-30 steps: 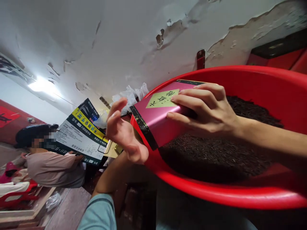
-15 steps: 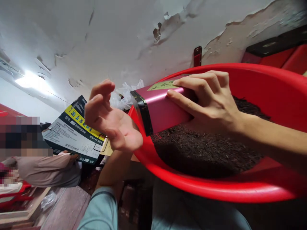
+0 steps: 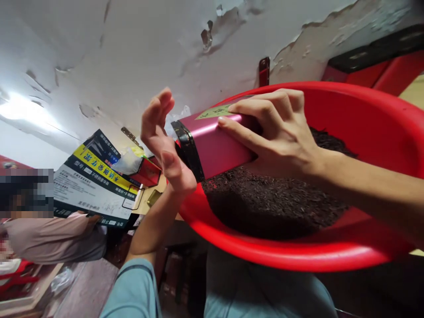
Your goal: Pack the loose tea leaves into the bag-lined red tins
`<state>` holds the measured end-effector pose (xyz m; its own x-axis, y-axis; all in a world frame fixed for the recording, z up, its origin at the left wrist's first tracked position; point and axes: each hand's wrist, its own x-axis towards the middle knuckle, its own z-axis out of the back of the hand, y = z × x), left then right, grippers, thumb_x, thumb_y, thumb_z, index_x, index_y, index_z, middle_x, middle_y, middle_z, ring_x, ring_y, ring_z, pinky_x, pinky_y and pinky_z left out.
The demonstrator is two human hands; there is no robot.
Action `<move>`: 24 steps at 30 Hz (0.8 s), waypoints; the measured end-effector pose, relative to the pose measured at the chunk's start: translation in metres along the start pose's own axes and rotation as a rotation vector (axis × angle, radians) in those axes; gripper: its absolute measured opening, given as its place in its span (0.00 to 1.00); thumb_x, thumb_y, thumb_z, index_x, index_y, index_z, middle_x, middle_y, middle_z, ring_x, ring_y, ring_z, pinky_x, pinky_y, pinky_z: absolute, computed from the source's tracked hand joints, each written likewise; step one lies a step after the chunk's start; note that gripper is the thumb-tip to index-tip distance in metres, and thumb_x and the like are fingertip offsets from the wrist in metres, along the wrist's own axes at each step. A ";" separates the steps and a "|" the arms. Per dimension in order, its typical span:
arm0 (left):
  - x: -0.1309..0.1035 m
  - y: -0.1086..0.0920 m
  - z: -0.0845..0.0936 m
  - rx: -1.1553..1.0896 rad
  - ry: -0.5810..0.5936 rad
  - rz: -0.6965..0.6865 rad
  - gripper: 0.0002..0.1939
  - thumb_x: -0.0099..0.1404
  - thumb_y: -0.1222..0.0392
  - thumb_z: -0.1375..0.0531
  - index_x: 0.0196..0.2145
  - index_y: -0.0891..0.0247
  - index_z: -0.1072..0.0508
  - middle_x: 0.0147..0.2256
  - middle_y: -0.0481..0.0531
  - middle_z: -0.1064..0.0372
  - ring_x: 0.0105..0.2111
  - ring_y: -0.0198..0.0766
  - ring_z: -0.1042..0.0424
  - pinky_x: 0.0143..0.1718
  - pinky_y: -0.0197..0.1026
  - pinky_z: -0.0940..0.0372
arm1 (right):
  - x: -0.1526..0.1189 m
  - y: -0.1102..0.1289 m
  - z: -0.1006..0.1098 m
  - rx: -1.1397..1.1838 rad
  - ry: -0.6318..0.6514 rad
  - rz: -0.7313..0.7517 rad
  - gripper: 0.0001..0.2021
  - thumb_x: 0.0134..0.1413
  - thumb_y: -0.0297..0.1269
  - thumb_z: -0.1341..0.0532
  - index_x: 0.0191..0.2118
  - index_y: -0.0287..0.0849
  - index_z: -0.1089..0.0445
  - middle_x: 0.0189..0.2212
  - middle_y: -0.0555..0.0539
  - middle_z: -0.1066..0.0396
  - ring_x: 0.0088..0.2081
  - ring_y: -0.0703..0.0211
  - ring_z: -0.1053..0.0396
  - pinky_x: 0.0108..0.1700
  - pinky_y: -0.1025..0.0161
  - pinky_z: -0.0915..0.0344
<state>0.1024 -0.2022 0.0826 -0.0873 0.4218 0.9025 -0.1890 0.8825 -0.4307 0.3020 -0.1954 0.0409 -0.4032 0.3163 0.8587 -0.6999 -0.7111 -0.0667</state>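
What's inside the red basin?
Dark, loose, leaf-like strands lie in the red basin. The pink tin and right hand hide part; anything beneath the surface can't be seen.

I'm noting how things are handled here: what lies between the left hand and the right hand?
The pink tin lies there; the right hand holds it, its black-banded end facing the left hand. The head view shows this.

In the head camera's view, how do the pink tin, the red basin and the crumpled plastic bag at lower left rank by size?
Largest to smallest, as they look:
red basin
pink tin
plastic bag
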 end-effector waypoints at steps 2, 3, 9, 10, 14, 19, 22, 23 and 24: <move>0.004 0.003 -0.003 -0.083 -0.014 -0.135 0.24 0.70 0.34 0.50 0.54 0.45 0.30 0.57 0.46 0.31 0.64 0.52 0.35 0.70 0.64 0.47 | 0.000 -0.002 -0.002 0.013 0.060 -0.045 0.37 0.64 0.51 0.39 0.74 0.64 0.51 0.65 0.47 0.38 0.64 0.31 0.39 0.61 0.24 0.45; 0.006 0.004 -0.002 -0.107 -0.019 -0.188 0.22 0.71 0.37 0.51 0.53 0.45 0.29 0.56 0.46 0.29 0.63 0.51 0.33 0.69 0.65 0.45 | 0.001 -0.002 -0.002 0.028 0.076 -0.058 0.36 0.64 0.52 0.39 0.74 0.65 0.51 0.65 0.48 0.38 0.64 0.31 0.39 0.62 0.24 0.45; 0.019 -0.006 0.021 0.005 -0.142 -0.094 0.18 0.71 0.39 0.51 0.52 0.47 0.34 0.56 0.46 0.30 0.63 0.51 0.33 0.69 0.61 0.45 | 0.001 -0.002 -0.005 0.066 0.117 -0.080 0.36 0.62 0.50 0.37 0.73 0.62 0.46 0.63 0.44 0.35 0.63 0.32 0.39 0.62 0.24 0.46; 0.019 -0.008 0.023 0.020 -0.164 -0.068 0.18 0.72 0.40 0.53 0.52 0.48 0.35 0.57 0.46 0.31 0.64 0.50 0.34 0.70 0.60 0.46 | 0.002 -0.001 -0.006 0.064 0.117 -0.082 0.36 0.61 0.49 0.36 0.73 0.61 0.45 0.63 0.43 0.35 0.63 0.31 0.39 0.62 0.24 0.45; 0.010 -0.004 0.012 0.044 -0.086 0.023 0.25 0.68 0.33 0.52 0.55 0.46 0.39 0.63 0.46 0.35 0.70 0.50 0.42 0.72 0.58 0.48 | 0.002 0.009 -0.005 0.058 0.092 -0.070 0.36 0.60 0.47 0.36 0.72 0.63 0.44 0.62 0.44 0.36 0.62 0.29 0.39 0.60 0.23 0.45; 0.004 0.000 -0.008 -0.004 -0.065 -0.023 0.22 0.70 0.35 0.55 0.56 0.40 0.36 0.60 0.41 0.31 0.66 0.48 0.35 0.72 0.58 0.46 | 0.004 0.014 0.003 -0.002 0.118 -0.089 0.37 0.59 0.45 0.35 0.72 0.62 0.45 0.63 0.44 0.36 0.62 0.28 0.39 0.60 0.24 0.44; 0.006 0.002 -0.007 0.059 0.011 -0.053 0.24 0.70 0.33 0.54 0.55 0.41 0.33 0.61 0.43 0.31 0.68 0.50 0.37 0.71 0.57 0.45 | 0.003 0.011 0.001 -0.055 0.102 -0.054 0.39 0.59 0.41 0.36 0.74 0.60 0.48 0.63 0.42 0.36 0.62 0.30 0.39 0.59 0.25 0.44; 0.007 0.003 -0.005 0.071 0.033 -0.055 0.25 0.69 0.31 0.53 0.54 0.42 0.32 0.61 0.44 0.31 0.68 0.50 0.37 0.71 0.56 0.45 | 0.002 0.009 -0.001 -0.073 0.064 -0.024 0.40 0.59 0.39 0.36 0.74 0.58 0.50 0.63 0.41 0.36 0.61 0.31 0.38 0.58 0.26 0.43; 0.008 0.006 -0.003 0.068 0.048 -0.052 0.26 0.69 0.31 0.53 0.54 0.43 0.32 0.60 0.45 0.30 0.67 0.51 0.36 0.70 0.56 0.44 | 0.001 0.006 -0.004 -0.087 0.019 0.010 0.41 0.58 0.37 0.37 0.75 0.56 0.52 0.62 0.40 0.35 0.59 0.33 0.37 0.57 0.28 0.41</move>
<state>0.1032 -0.1935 0.0872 -0.0293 0.3867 0.9217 -0.2586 0.8878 -0.3807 0.2949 -0.1971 0.0398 -0.4213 0.3219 0.8479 -0.7442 -0.6571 -0.1203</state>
